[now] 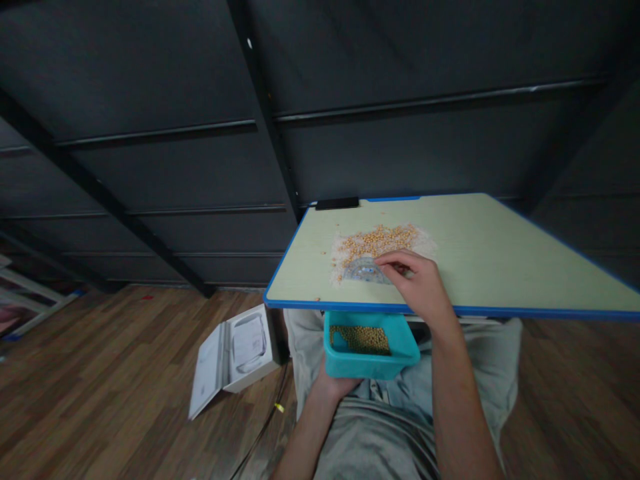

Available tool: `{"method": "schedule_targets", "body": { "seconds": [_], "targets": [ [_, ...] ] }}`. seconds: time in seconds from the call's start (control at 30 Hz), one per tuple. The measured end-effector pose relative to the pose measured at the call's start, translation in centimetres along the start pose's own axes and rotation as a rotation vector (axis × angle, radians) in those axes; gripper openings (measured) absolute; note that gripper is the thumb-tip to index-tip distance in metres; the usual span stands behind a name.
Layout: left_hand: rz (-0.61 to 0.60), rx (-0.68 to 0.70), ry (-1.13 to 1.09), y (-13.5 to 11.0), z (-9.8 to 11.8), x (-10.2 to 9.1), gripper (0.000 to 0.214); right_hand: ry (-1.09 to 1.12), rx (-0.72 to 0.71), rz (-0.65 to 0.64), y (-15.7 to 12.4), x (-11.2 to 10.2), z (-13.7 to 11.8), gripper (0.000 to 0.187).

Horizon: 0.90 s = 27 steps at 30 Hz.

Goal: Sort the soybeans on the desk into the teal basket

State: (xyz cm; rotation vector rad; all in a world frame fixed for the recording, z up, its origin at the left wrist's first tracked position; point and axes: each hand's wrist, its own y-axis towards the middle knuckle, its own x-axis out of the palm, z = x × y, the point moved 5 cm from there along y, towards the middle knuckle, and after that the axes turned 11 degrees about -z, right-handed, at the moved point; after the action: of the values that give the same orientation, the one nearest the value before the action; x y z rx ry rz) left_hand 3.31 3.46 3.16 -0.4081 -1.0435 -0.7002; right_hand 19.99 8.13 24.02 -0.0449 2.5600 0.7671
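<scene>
My right hand (419, 279) pinches the edge of a clear plastic protractor (367, 271), which lies against the tabletop. Just beyond it, yellow soybeans (383, 237) are spread over a patch of white grains (425, 245) that look like rice. From below, my left hand (340, 385) holds a teal plastic container (367, 365) over my lap, right under the table's near edge; its fingers are mostly hidden beneath. Soybeans (367, 339) cover part of the container's bottom.
The pale folding table (510, 260) has a blue rim. A black flat object (337, 203) sits at its far left edge, near a dark panelled wall (200, 167). On the wooden floor are an opened white box (250, 343) and a black cable (267, 423).
</scene>
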Motion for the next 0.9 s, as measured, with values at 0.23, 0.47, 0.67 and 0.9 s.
{"method": "schedule_targets", "body": {
  "seconds": [0.23, 0.47, 0.67, 0.9],
  "targets": [
    [-0.103, 0.026, -0.016, 0.3, -0.1, -0.4, 0.033, 0.033, 0.007, 0.004, 0.0, 0.1, 0.4, 0.015],
    [-0.063, -0.001, -0.011, 0.2, -0.3, -1.2, 0.042, 0.041, -0.007, -0.046, 0.1, 0.4, 0.0, 0.016],
    [0.004, -0.026, -0.001, 0.1, -0.4, -1.4, 0.039, 0.043, -0.04, -0.076, 0.1, 0.5, -0.4, 0.015],
    [-0.054, -0.013, 0.033, 0.3, -0.2, -0.8, 0.041, 0.056, -0.076, -0.103, 0.1, 0.6, -0.6, 0.014]
  ]
}}
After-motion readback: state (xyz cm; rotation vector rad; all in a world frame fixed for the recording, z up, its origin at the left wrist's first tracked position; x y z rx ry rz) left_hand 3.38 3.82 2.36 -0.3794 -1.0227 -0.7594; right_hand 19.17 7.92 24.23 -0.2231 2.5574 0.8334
